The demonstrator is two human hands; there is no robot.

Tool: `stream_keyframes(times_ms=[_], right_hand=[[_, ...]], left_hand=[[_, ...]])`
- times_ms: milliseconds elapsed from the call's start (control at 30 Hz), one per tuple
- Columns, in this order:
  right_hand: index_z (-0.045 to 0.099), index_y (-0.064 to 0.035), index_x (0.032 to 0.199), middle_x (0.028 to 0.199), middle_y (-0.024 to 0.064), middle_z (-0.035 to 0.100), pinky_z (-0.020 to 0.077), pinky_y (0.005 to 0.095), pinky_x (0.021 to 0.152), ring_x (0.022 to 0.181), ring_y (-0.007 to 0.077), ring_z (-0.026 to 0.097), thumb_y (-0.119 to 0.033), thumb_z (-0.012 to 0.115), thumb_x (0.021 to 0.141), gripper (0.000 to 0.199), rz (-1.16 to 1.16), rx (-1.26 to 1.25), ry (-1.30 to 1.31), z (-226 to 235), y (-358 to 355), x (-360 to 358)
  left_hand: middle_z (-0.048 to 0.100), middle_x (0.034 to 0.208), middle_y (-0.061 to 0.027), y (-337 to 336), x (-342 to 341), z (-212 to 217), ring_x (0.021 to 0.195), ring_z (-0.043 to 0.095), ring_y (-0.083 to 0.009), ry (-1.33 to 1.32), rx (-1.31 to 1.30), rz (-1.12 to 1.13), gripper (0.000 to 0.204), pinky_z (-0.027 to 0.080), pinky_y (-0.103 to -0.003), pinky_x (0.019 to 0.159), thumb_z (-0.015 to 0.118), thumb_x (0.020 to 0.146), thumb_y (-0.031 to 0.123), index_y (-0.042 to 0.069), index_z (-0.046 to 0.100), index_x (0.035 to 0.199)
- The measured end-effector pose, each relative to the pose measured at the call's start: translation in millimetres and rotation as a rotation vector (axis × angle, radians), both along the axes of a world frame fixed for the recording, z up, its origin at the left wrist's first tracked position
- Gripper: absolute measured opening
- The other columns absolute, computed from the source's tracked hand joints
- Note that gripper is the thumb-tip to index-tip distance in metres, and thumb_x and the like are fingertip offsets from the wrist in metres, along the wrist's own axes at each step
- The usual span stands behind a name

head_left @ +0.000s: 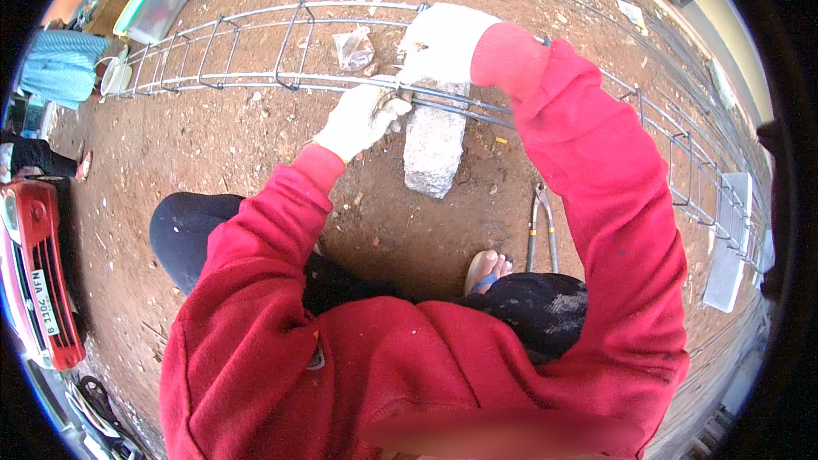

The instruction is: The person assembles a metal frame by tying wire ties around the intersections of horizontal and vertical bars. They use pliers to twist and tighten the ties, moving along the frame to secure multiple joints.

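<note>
The left hand (362, 117), in a white glove, has its fingers closed on the lower bars of a long steel rebar cage (256, 47), which lies on the red earth ground (213, 153) and rests on a grey stone block (434, 149). The right hand (439, 41), also gloved in white, is just above it with the fingers curled down on an upper bar of the cage. A pair of pincers (540, 226) lies on the ground near the sandaled foot (487, 268).
</note>
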State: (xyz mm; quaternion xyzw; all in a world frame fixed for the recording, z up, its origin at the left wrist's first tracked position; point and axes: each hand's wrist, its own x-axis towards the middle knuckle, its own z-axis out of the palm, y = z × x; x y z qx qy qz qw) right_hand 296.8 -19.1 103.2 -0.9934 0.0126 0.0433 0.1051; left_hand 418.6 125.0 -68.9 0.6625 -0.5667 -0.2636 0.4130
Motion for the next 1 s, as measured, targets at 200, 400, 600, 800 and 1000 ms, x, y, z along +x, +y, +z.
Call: stream_keyframes(times_ms=[200,400,600,800,1000], right_hand=[[0.07,-0.0065,0.087,0.088,0.0167,0.067,0.0504,0.0434,0.076,0.083,0.0349,0.064,-0.041,0.067,0.079,0.036,-0.014,0.028,-0.076,-17,-7,1],[0.07,-0.008,0.09,0.091,0.0165,0.067,0.0502,0.0438,0.08,0.087,0.0363,0.063,-0.041,0.065,0.08,0.035,-0.07,-0.009,-0.156,-51,-20,3],[0.069,-0.0095,0.094,0.091,0.015,0.067,0.0494,0.0446,0.081,0.087,0.0368,0.062,-0.042,0.063,0.081,0.035,-0.034,-0.024,-0.136,-62,-27,4],[0.069,-0.011,0.096,0.091,0.0133,0.067,0.046,0.0445,0.087,0.097,0.0335,0.059,-0.042,0.061,0.083,0.035,-0.057,-0.001,-0.031,-55,-22,5],[0.069,-0.0116,0.098,0.101,0.0117,0.066,0.0449,0.0445,0.088,0.099,0.0341,0.057,-0.043,0.062,0.082,0.035,-0.088,-0.002,-0.066,-51,-19,-4]], left_hand=[[0.067,0.086,-0.0183,-5,-34,-19,0.074,0.067,-0.0349,-0.446,-0.178,0.425,0.029,0.053,-0.041,0.066,0.062,0.089,0.022,0.004,0.06,0.111],[0.067,0.087,-0.0196,-13,-49,-25,0.077,0.067,-0.0376,-0.293,-0.223,0.567,0.029,0.053,-0.043,0.067,0.062,0.088,0.025,0.007,0.06,0.111],[0.066,0.111,-0.0099,2,-28,28,0.101,0.06,-0.0166,0.365,-0.012,0.108,0.032,0.046,-0.033,0.091,0.056,0.094,0.014,-0.001,0.057,0.122],[0.064,0.109,-0.0052,7,-25,30,0.088,0.058,-0.0107,0.902,0.068,0.182,0.04,0.044,-0.027,0.075,0.06,0.089,0.007,0.0,0.052,0.128],[0.062,0.108,-0.004,1,-35,5,0.083,0.056,-0.0081,1.071,-0.076,0.336,0.04,0.043,-0.025,0.064,0.063,0.086,0.001,0.004,0.053,0.124]])
